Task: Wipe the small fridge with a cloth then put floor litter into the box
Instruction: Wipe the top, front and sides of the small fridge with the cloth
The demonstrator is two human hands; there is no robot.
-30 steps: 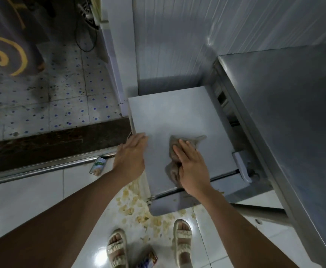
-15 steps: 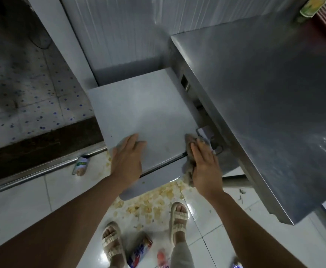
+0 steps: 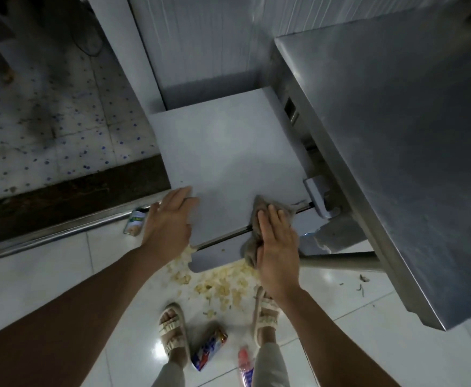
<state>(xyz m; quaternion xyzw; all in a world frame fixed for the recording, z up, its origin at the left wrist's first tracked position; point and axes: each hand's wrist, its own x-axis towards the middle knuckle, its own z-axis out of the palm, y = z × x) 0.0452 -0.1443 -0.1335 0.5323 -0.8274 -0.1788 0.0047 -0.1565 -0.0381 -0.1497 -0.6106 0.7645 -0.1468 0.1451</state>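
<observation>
The small grey fridge (image 3: 226, 152) stands below me against the wall, its flat top facing up. My right hand (image 3: 277, 247) presses a crumpled brown cloth (image 3: 259, 216) over the fridge's front edge, near its right corner. My left hand (image 3: 168, 222) rests flat on the front left corner of the fridge, fingers spread, holding nothing. On the white tiles in front lie scattered yellow crumbs (image 3: 223, 286), a small green-labelled can (image 3: 135, 223), a red and blue wrapper (image 3: 209, 349) between my feet, and a plastic bottle (image 3: 245, 367). No box is in view.
A stainless steel table (image 3: 396, 141) overhangs the fridge's right side, its round leg (image 3: 340, 261) lying low beside my right hand. A metal door rail (image 3: 47, 236) and a dark threshold cross the floor at left, with speckled tiles beyond. Small scraps (image 3: 362, 283) lie under the table.
My right hand has slid the cloth from the middle of the fridge top to the front right edge and now over it. My left hand stays at the front left corner. The view has swung.
</observation>
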